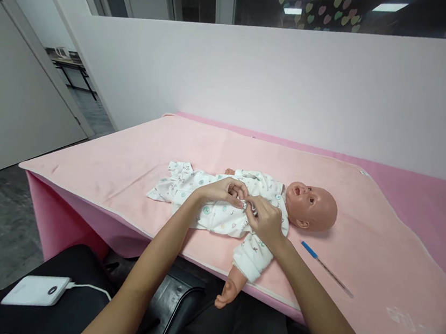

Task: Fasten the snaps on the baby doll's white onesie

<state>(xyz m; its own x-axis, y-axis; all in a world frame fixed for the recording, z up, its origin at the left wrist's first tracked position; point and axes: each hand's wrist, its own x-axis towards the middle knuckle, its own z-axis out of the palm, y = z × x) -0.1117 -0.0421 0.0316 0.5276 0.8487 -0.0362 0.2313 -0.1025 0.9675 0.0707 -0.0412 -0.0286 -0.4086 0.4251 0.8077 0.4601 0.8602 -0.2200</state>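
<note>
A baby doll (pixel 315 208) lies on its back, its head to the right, dressed in a white patterned romper (pixel 217 218). Over the doll's chest, my left hand (pixel 226 190) pinches the front edge of the romper between thumb and fingers. My right hand (pixel 266 218) meets it from the right, its fingers also closed on the cloth at the front opening. Whether a snap or button sits between the fingertips cannot be made out. One doll arm (pixel 231 287) sticks out of its sleeve toward me over the table's edge.
A pink blanket (pixel 126 160) covers the table. On it, right of the doll, rests a blue-capped pen (pixel 326 267). A white power bank (pixel 37 290) with a cable lies on a black surface at lower left. Behind the table stands a white wall (pixel 258 79).
</note>
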